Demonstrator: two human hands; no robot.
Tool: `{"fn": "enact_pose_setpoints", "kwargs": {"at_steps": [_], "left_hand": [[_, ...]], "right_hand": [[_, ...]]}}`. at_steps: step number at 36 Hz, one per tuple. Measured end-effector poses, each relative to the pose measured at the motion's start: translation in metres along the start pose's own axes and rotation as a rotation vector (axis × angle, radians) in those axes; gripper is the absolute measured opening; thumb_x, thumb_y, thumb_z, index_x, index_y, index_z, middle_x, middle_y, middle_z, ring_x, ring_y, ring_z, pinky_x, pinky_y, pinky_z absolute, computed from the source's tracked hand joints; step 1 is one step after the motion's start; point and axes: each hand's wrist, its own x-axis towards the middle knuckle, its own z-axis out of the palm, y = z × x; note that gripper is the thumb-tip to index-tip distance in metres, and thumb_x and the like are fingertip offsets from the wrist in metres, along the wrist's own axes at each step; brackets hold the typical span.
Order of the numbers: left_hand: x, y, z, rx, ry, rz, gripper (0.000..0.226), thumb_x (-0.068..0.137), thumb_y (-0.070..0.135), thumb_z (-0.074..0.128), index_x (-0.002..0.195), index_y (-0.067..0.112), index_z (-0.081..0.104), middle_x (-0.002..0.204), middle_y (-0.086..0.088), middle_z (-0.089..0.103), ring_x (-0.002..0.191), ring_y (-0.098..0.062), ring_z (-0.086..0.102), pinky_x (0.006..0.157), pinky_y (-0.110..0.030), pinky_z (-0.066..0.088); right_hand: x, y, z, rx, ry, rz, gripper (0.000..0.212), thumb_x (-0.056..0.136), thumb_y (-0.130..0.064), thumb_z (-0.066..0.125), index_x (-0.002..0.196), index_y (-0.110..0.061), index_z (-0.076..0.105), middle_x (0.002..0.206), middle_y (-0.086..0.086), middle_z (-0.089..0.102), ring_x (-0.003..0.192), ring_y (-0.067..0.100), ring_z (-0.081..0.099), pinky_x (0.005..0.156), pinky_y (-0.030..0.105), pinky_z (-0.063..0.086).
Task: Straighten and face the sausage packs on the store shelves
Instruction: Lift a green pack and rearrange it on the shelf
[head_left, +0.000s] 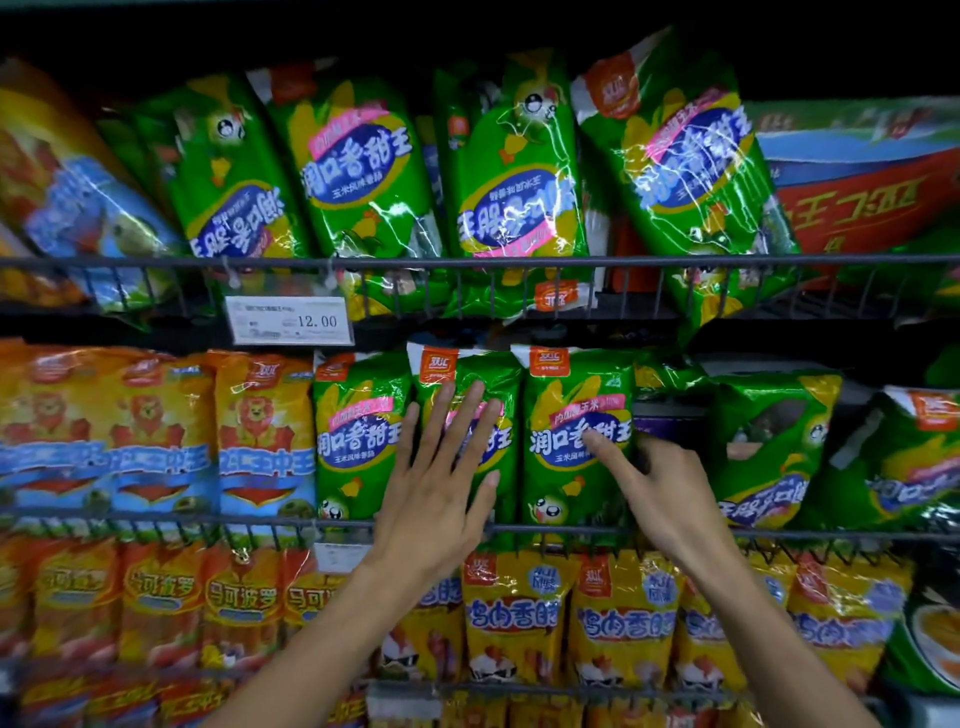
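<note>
1. The task's things are the green sausage packs on the middle shelf (519, 529), standing behind its wire front rail. Three of them stand upright and face forward: one on the left (358, 436), a middle pack (470, 379) and a right pack (571, 410).

2. The left hand (436, 488) is spread wide, fingers straight, laid flat on the front of the middle pack. It holds nothing.

3. The right hand (670, 493) has its forefinger stretched out onto the face of the right pack. The other fingers seem curled round that pack's right edge, though the dark gap there makes this hard to confirm, so I cannot say whether it grips or only touches.

4. To the right, a tilted green pack (769, 441) leans with its print upside down, and another (904, 467) lies askew beside it. On the top shelf several green packs (514, 171) also stand inverted or slanted. These look like the work left.

5. Handling, as I judge it: the packs are glossy film bags, soft and crinkly, light to moderate in weight and rather slippery. The sausages inside give some stiffness lengthwise. Best taken by both long edges or pinched at the sealed top, then seated against the rail; flat palm pressure suits squaring the faces.

6. A price label (288, 320) hangs from the top shelf's rail.
</note>
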Motion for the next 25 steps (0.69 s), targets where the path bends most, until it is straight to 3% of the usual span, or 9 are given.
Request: {"fn": "enact_pose_setpoints", "kwargs": {"at_steps": [6,10,16,20,22,23,24,25], "left_hand": [[0.001,0.001,0.006,-0.040,0.014,0.011,0.069,0.109,0.042,0.033,0.168,0.019,0.006,0.176,-0.003,-0.001,0.162,-0.030,0.000,0.128,-0.055,0.003],[0.003,0.004,0.009,-0.027,0.033,0.008,0.069,0.108,0.041,0.030,0.168,0.016,0.006,0.176,-0.005,-0.001,0.162,-0.031,-0.001,0.128,-0.056,0.004],[0.004,0.002,0.003,0.007,-0.032,0.025,0.070,0.109,0.045,0.027,0.168,0.014,0.002,0.176,-0.009,-0.005,0.162,-0.033,-0.004,0.128,-0.058,0.006],[0.001,0.008,-0.001,-0.034,-0.024,0.030,0.080,0.107,0.052,0.034,0.167,0.010,0.003,0.175,-0.011,-0.006,0.161,-0.036,-0.005,0.129,-0.055,0.001],[-0.001,0.010,-0.002,-0.063,-0.008,0.026,0.081,0.107,0.053,0.036,0.167,0.009,0.003,0.175,-0.011,-0.006,0.161,-0.036,-0.005,0.129,-0.054,0.001],[-0.001,0.011,-0.003,-0.077,0.000,0.021,0.081,0.107,0.052,0.037,0.167,0.010,0.004,0.175,-0.011,-0.005,0.161,-0.036,-0.004,0.129,-0.054,0.001],[-0.001,0.012,-0.004,-0.092,0.011,0.021,0.080,0.107,0.052,0.037,0.167,0.010,0.005,0.175,-0.011,-0.004,0.161,-0.036,-0.003,0.130,-0.054,0.002],[-0.001,0.012,-0.004,-0.109,0.027,0.031,0.079,0.107,0.051,0.038,0.167,0.011,0.006,0.176,-0.010,-0.002,0.162,-0.036,-0.002,0.130,-0.054,0.002]], "right_hand": [[0.001,0.001,0.001,-0.056,-0.142,0.083,0.063,0.087,-0.075,0.043,0.060,-0.019,0.039,0.042,-0.006,0.041,0.040,0.006,0.041,0.052,0.029,0.032],[-0.005,-0.002,0.004,-0.105,-0.164,0.122,0.064,0.090,-0.075,0.035,0.064,-0.016,0.041,0.056,-0.002,0.041,0.049,0.013,0.042,0.054,0.030,0.033],[-0.012,-0.013,0.005,-0.099,-0.204,0.167,0.064,0.094,-0.072,0.030,0.066,-0.015,0.040,0.060,0.003,0.040,0.054,0.019,0.042,0.063,0.039,0.041],[-0.024,-0.012,-0.001,-0.086,-0.236,0.161,0.056,0.094,-0.072,0.034,0.073,-0.020,0.040,0.063,-0.002,0.039,0.053,0.011,0.039,0.059,0.030,0.034],[-0.033,-0.008,-0.006,-0.140,-0.250,0.120,0.057,0.089,-0.074,0.035,0.094,-0.020,0.052,0.067,-0.007,0.048,0.051,0.004,0.047,0.056,0.022,0.035],[-0.038,-0.004,-0.007,-0.139,-0.219,0.091,0.066,0.088,-0.075,0.035,0.117,-0.019,0.055,0.079,-0.012,0.059,0.060,-0.005,0.054,0.061,0.017,0.040],[-0.044,0.000,-0.008,-0.115,-0.159,0.064,0.075,0.089,-0.074,0.037,0.140,-0.021,0.047,0.106,-0.016,0.065,0.082,-0.015,0.057,0.077,0.015,0.046],[-0.050,0.003,-0.007,-0.085,-0.084,0.032,0.080,0.091,-0.073,0.040,0.155,-0.026,0.033,0.135,-0.018,0.055,0.111,-0.016,0.051,0.097,0.017,0.044]]}}
